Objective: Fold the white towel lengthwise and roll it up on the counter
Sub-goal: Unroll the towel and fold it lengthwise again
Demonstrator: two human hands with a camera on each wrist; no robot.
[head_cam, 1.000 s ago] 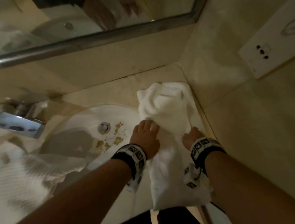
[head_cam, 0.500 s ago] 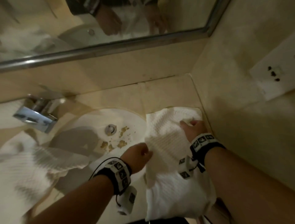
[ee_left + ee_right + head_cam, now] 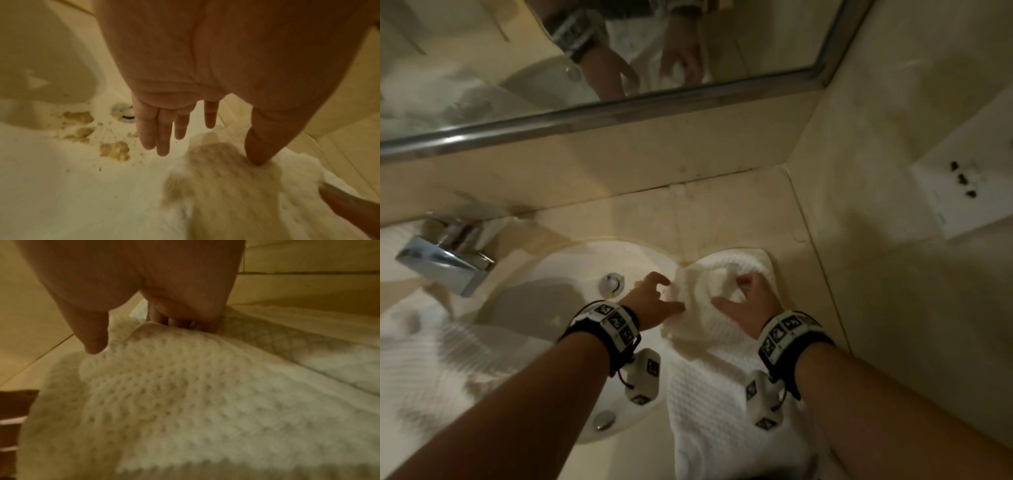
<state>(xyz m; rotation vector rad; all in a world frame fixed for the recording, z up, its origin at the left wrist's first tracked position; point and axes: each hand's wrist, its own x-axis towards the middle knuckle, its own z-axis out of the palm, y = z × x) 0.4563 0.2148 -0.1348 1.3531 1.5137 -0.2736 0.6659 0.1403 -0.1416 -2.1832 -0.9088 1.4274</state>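
Observation:
The white waffle towel (image 3: 722, 394) lies as a long strip on the counter (image 3: 722, 219), right of the sink, running from the far end toward me. Its far end (image 3: 726, 265) is curled over into a loose hump. My right hand (image 3: 731, 291) grips that hump, fingers hooked behind the fold (image 3: 162, 318) and thumb (image 3: 92, 340) in front. My left hand (image 3: 667, 293) is at the towel's left edge. Its fingers (image 3: 162, 138) are straight over the basin and only its thumb (image 3: 257, 155) presses the cloth (image 3: 226, 186).
The white basin (image 3: 571, 274) holds brown crumbs (image 3: 115, 150) near the drain (image 3: 613, 282). A chrome faucet (image 3: 445, 260) stands at the left and another white towel (image 3: 431, 370) lies near left. The tiled side wall with a socket plate (image 3: 962, 192) is close on the right, with the mirror (image 3: 585, 51) behind.
My left hand has gone from a fist at the towel's left edge to spread fingers farther forward. My right hand has pulled the far end over into a curl toward me.

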